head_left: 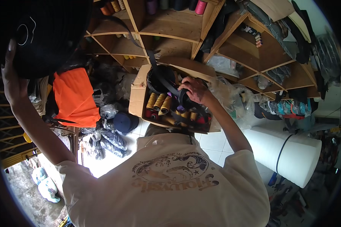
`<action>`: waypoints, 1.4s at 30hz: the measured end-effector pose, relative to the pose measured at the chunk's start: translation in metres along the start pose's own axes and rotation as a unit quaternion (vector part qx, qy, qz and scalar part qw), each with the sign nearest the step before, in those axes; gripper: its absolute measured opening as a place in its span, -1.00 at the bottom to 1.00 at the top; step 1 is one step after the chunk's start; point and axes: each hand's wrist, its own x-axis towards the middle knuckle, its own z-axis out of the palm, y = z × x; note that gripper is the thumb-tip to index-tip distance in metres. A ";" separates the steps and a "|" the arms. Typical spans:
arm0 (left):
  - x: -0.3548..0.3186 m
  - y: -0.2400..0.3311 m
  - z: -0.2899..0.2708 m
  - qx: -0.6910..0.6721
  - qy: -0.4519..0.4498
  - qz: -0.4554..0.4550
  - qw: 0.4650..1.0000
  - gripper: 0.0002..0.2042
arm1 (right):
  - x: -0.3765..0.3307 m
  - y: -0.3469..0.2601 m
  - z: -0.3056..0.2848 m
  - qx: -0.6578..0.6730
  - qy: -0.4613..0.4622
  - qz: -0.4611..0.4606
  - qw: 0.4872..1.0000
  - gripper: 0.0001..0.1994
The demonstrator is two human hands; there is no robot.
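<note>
Pinching black strap (152, 59) with your right hand (193, 90), over cardboard box (138, 99) of thread cones (160, 101). Your left hand (13, 78) touches big black roll (51, 43), left of box; can't tell its grip.

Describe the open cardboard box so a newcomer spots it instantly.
Start at the wooden shelves across the top of the picture. Just below their middle, under the right hand, sits the open cardboard box. Unlike the clear plastic on its right, it has brown sides and holds gold thread spools.
</note>
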 end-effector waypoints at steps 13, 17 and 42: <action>-0.025 -0.050 -0.037 0.017 -0.176 -0.076 0.981 -0.44 | -0.009 -0.022 0.054 -0.085 0.091 0.173 0.977 -0.57; -0.050 -0.054 -0.026 0.023 -0.138 -0.058 0.988 -0.38 | -0.017 -0.024 0.074 -0.066 -0.022 0.261 0.963 -0.57; -0.069 -0.073 -0.015 0.042 -0.133 -0.062 0.988 -0.39 | -0.029 -0.011 0.151 0.243 0.307 0.215 0.894 -0.67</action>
